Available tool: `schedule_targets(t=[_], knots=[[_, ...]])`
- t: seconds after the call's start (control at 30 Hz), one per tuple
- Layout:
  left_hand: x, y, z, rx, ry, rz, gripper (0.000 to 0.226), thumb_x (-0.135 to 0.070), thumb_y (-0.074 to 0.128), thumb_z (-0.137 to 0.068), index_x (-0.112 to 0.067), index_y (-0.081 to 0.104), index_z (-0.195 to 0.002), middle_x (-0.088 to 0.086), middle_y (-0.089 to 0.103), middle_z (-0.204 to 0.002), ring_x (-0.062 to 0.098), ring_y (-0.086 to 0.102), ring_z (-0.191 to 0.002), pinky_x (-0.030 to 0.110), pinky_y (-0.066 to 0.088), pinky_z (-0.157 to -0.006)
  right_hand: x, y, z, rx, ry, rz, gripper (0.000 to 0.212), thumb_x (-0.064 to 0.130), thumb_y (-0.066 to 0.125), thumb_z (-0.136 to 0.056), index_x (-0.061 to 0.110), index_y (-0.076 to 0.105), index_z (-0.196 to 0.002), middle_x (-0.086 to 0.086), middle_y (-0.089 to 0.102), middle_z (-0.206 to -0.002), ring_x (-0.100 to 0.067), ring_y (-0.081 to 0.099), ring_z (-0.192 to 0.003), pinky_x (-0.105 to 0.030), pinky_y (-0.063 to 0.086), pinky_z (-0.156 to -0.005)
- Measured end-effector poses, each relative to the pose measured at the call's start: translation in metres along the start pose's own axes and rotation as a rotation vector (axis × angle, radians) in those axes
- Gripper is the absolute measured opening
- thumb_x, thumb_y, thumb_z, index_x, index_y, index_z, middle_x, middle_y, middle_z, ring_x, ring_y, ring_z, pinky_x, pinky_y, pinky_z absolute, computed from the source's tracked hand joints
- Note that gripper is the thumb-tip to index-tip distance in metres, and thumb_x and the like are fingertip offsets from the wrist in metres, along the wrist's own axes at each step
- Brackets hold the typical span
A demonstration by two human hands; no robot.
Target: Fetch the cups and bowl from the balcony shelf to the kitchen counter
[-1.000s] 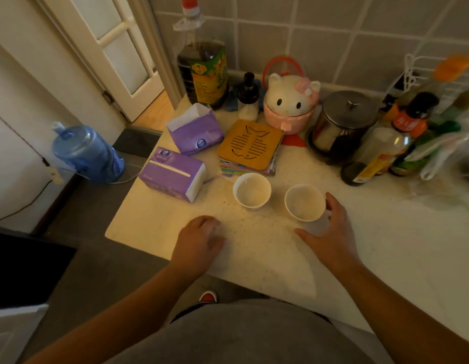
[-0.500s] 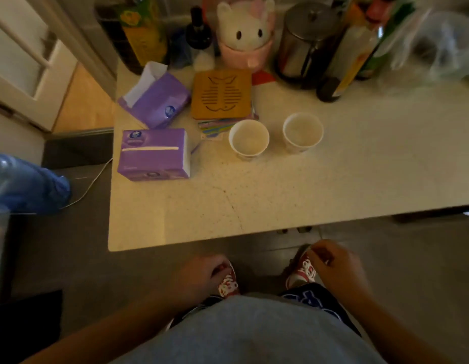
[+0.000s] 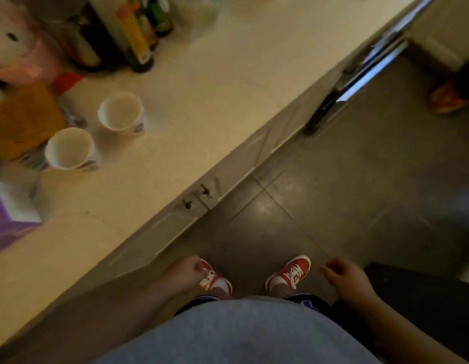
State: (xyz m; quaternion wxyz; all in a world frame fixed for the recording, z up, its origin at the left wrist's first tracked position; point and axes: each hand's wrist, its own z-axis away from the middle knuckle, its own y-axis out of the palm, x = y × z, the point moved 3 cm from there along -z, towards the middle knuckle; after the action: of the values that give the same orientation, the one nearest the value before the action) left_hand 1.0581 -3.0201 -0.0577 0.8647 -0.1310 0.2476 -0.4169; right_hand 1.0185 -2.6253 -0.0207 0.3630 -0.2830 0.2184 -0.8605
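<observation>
Two cups [image 3: 95,131] sit on the counter [image 3: 201,106] beside bottles [image 3: 133,32] — both hands [image 3: 184,274] hang empty, loosely curled.

From where I stand, no writing can be made out: the labels on the bottles [image 3: 135,40] far ahead of the left hand [image 3: 184,274] are blurred, and the prints on the two cups [image 3: 120,112] are unreadable smudges.

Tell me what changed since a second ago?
The right hand let go of its cup and both hands dropped to the person's sides, the left hand too, as they turned away. Both cups, the other cup included, stayed on the counter.
</observation>
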Motion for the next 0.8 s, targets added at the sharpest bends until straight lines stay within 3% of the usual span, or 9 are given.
schedule_targets(t=[0.2,0.4,0.57,0.8], knots=[[-0.137,0.029,-0.030,0.066,0.007,0.006,0.011,-0.041,0.061,-0.089,-0.031,0.058,-0.088,-0.004,0.064,-0.090,0.011,0.062,-0.082,0.026,0.045,-0.060,-0.129,-0.069,0.000,0.016,0.254,-0.207,0.005,0.027,0.062,-0.090,0.023,0.059,-0.092,-0.002,0.066,-0.091,-0.016,0.068,-0.076,-0.025,0.050,-0.058],[-0.257,0.057,-0.048,0.076,0.062,-0.038,0.010,-0.037,0.061,-0.091,-0.028,0.062,-0.089,-0.002,0.067,-0.093,0.012,0.063,-0.085,0.027,0.047,-0.066,-0.204,-0.127,-0.027,0.012,0.314,-0.326,0.007,0.026,0.061,-0.090,0.021,0.061,-0.094,-0.003,0.066,-0.091,-0.017,0.067,-0.079,-0.027,0.050,-0.060],[-0.314,0.054,-0.056,0.049,0.077,-0.063,0.017,-0.036,0.062,-0.090,-0.019,0.065,-0.089,0.003,0.070,-0.090,0.017,0.066,-0.084,0.037,0.056,-0.077,-0.216,-0.176,-0.067,0.000,0.284,-0.388,0.014,0.033,0.064,-0.088,0.019,0.062,-0.093,0.000,0.067,-0.091,-0.014,0.067,-0.080,-0.025,0.050,-0.060],[-0.370,0.026,-0.093,0.054,0.055,-0.245,0.021,-0.038,0.061,-0.090,-0.017,0.063,-0.087,0.001,0.068,-0.086,0.015,0.064,-0.080,0.031,0.049,-0.070,-0.184,-0.265,-0.146,-0.037,0.178,-0.471,0.015,0.035,0.065,-0.087,0.020,0.064,-0.090,-0.004,0.069,-0.087,-0.019,0.067,-0.080,-0.032,0.054,-0.067]])
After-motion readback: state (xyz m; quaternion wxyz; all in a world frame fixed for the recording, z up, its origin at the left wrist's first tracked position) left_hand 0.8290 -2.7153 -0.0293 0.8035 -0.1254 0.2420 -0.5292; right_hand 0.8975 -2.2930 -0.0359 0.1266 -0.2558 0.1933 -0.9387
